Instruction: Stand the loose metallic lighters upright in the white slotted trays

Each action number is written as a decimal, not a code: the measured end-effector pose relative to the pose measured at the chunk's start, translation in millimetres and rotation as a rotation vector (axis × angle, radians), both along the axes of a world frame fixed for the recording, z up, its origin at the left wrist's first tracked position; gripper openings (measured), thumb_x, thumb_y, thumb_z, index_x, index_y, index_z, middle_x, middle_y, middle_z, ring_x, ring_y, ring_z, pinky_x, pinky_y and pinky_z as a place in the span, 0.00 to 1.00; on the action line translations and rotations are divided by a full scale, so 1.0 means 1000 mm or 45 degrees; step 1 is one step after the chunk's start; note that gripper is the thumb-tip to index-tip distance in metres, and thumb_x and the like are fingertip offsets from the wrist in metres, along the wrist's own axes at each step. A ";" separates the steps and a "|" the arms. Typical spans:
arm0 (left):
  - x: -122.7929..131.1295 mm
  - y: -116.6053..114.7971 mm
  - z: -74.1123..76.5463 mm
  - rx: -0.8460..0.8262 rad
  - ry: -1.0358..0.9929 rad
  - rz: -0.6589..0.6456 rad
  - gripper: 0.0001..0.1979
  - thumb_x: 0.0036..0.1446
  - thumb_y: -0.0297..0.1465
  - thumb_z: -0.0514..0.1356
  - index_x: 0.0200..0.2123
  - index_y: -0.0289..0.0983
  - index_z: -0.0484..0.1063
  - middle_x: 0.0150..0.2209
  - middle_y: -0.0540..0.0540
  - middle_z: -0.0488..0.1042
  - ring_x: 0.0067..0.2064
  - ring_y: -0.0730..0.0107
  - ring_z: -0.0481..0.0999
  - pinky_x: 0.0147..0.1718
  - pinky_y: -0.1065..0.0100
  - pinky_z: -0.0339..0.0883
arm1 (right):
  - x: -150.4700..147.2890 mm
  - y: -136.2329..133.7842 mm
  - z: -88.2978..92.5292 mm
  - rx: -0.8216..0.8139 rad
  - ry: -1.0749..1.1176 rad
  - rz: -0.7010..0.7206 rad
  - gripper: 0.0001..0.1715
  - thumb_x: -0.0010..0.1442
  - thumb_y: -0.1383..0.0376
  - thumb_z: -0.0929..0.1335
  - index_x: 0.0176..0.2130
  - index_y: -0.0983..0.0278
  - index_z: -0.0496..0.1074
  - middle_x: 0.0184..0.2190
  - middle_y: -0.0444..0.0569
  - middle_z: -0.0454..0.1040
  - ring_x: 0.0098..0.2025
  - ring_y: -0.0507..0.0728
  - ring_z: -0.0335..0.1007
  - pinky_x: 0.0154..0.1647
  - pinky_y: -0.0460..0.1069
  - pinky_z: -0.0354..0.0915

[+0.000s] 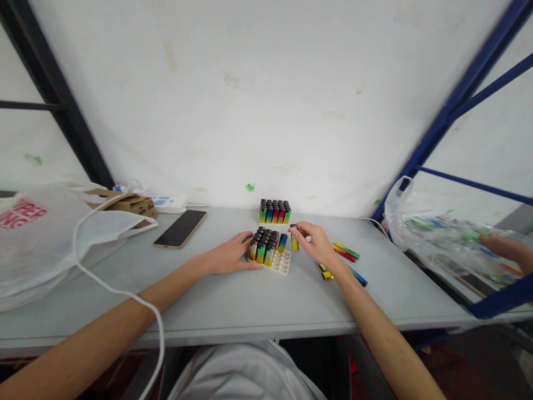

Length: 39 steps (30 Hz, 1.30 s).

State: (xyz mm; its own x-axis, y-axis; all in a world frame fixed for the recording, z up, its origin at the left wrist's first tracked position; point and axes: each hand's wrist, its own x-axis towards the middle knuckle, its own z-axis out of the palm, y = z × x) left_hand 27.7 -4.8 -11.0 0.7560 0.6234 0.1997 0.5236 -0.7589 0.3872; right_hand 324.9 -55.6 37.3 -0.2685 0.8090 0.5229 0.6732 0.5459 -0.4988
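Observation:
My right hand [312, 240] pinches a yellow lighter [295, 243] upright, just right of a white tray [281, 263] with round holes. Several lighters [261, 254] with black tops stand packed in the tray's left part, and one blue-and-yellow lighter [282, 243] stands slightly tilted in the back of its right part. Round the tray's left side is my left hand [233, 254], thumb along the front edge and fingers behind. Several loose lighters lie by my right forearm: a red and yellow pair [346, 252], a gold one [327, 273] partly hidden, and a blue one [358, 276].
Against the wall stands a second full block of lighters [275, 212]. On the left are a phone [180, 229], a white plastic bag [50, 239], a cardboard box [137, 204] and a white cable [104, 283]. Beyond the blue frame [435, 128], another person's hand [502, 247] touches a clear bag [441, 233].

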 end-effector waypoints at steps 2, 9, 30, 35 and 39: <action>0.000 0.000 0.000 0.007 -0.005 -0.003 0.41 0.60 0.61 0.62 0.64 0.37 0.68 0.67 0.34 0.65 0.69 0.43 0.64 0.70 0.50 0.58 | 0.000 0.000 -0.003 -0.047 0.049 0.068 0.25 0.72 0.47 0.62 0.40 0.62 0.75 0.27 0.46 0.73 0.29 0.56 0.67 0.33 0.50 0.63; 0.001 -0.001 0.000 -0.008 -0.016 0.009 0.42 0.59 0.61 0.62 0.63 0.36 0.69 0.67 0.34 0.66 0.69 0.42 0.64 0.70 0.50 0.58 | -0.005 0.001 -0.013 -0.103 0.024 0.235 0.16 0.71 0.52 0.66 0.49 0.61 0.71 0.27 0.43 0.74 0.28 0.54 0.69 0.34 0.48 0.65; 0.000 0.000 0.000 -0.010 0.002 0.032 0.42 0.58 0.63 0.61 0.63 0.38 0.69 0.69 0.34 0.64 0.70 0.41 0.63 0.71 0.49 0.57 | 0.075 0.010 0.027 -0.207 -0.007 -0.506 0.40 0.64 0.33 0.62 0.30 0.63 0.81 0.08 0.42 0.62 0.13 0.54 0.61 0.27 0.50 0.62; -0.001 0.001 -0.002 0.004 -0.003 0.034 0.45 0.59 0.62 0.61 0.66 0.36 0.66 0.69 0.33 0.64 0.70 0.41 0.63 0.71 0.50 0.56 | 0.112 0.001 0.033 -0.295 -0.243 -0.630 0.41 0.64 0.34 0.62 0.29 0.64 0.82 0.14 0.49 0.73 0.20 0.58 0.71 0.31 0.51 0.65; -0.001 0.003 -0.005 0.012 -0.036 0.010 0.42 0.59 0.62 0.61 0.63 0.38 0.70 0.68 0.34 0.65 0.70 0.41 0.63 0.71 0.49 0.57 | 0.146 -0.016 0.010 -0.414 -0.345 -0.367 0.26 0.61 0.44 0.71 0.44 0.62 0.84 0.43 0.56 0.85 0.41 0.63 0.82 0.43 0.52 0.72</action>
State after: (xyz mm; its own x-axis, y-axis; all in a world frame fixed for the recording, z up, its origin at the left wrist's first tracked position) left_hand 26.5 -1.3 -16.2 0.7449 0.6275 0.2266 0.5188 -0.7583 0.3946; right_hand 471.0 -71.4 47.1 -0.1013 0.9794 0.1747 0.9022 0.1644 -0.3987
